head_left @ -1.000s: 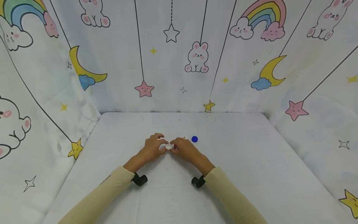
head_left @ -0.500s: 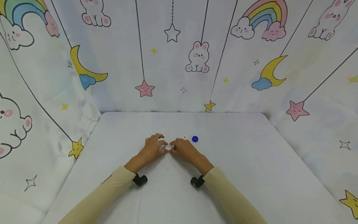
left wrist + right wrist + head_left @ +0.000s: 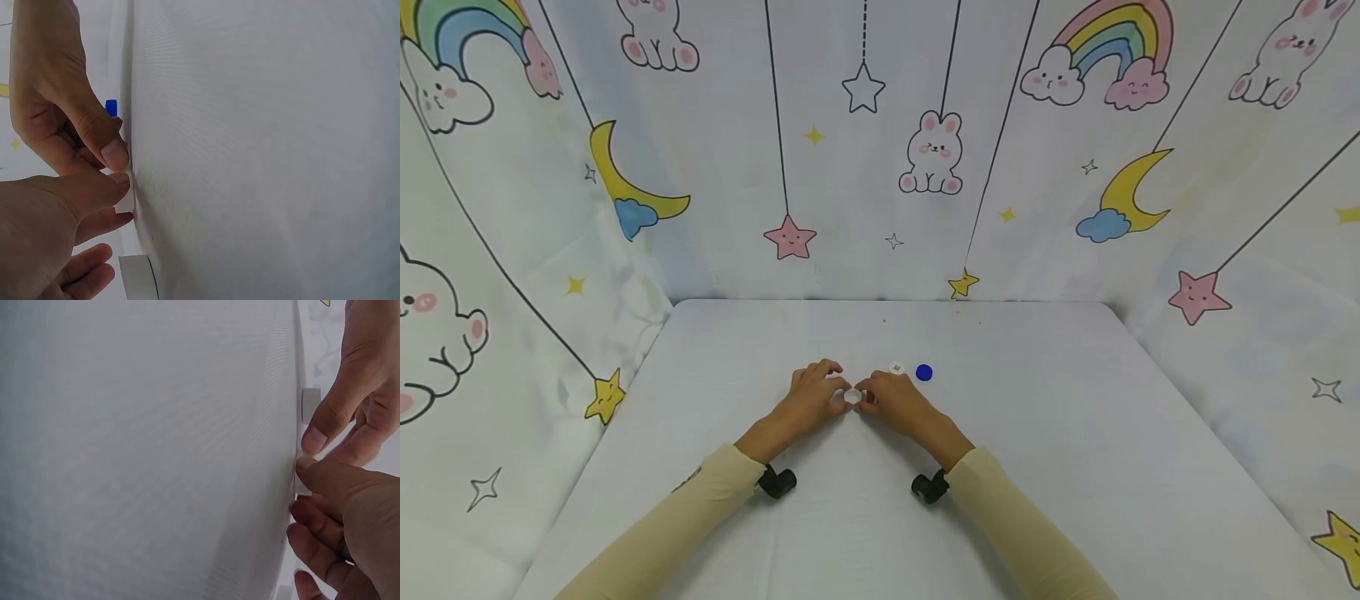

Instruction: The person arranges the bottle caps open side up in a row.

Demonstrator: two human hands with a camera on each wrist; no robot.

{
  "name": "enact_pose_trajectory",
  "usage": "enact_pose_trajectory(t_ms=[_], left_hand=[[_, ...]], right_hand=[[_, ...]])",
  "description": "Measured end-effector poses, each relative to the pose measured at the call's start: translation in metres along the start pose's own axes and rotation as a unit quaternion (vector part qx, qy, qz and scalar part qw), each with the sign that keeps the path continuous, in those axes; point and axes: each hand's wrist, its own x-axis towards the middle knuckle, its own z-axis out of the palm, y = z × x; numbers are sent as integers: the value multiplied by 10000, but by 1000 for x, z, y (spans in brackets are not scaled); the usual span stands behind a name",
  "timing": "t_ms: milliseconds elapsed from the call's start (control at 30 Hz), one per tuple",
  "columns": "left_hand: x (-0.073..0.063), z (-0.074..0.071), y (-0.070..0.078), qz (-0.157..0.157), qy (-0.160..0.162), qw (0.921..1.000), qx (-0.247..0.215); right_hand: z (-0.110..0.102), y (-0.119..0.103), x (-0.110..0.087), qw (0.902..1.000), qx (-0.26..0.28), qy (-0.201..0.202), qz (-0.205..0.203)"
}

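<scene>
A small white round piece [image 3: 853,397], like a cap, stands at the table's middle between both hands. My left hand [image 3: 809,398] pinches its left side with thumb and index finger, the other fingers lifted. From the other side, my right hand [image 3: 895,402] pinches it too; in the right wrist view the two thumbs [image 3: 317,439] nearly meet in front of it. Only a sliver of the piece [image 3: 125,202] shows below the thumbs in the left wrist view. Close by my left hand is another white piece [image 3: 139,278] with a straight side wall.
Just beyond my right hand lies a white disc [image 3: 897,367] with a cross-like mark. A blue round cap [image 3: 924,372] sits to its right. The white-covered table [image 3: 1037,375] meets cartoon-printed cloth [image 3: 842,183] at the back and sides. Small black cameras [image 3: 929,487] hang at the wrists.
Both hands keep their pinch on the white round piece and barely move. My right hand has shifted slightly down, showing more of the white disc behind it. The head view has drifted slightly.
</scene>
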Motion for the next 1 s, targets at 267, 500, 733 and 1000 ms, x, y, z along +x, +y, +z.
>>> enact_pose_trajectory(t_ms=[267, 500, 733, 1000], left_hand=[[-1, -1, 2, 80, -51, 9999, 58], [7, -3, 7, 184, 21, 9998, -8], [26, -6, 15, 228, -13, 9995, 197], [52, -4, 23, 91, -253, 9992, 303]], right_hand=[[-3, 2, -3, 10000, 27, -10, 94], [-19, 9, -5, 9986, 364, -22, 390], [-32, 24, -6, 9990, 159, 237, 346], [-40, 43, -6, 9981, 186, 362, 456]])
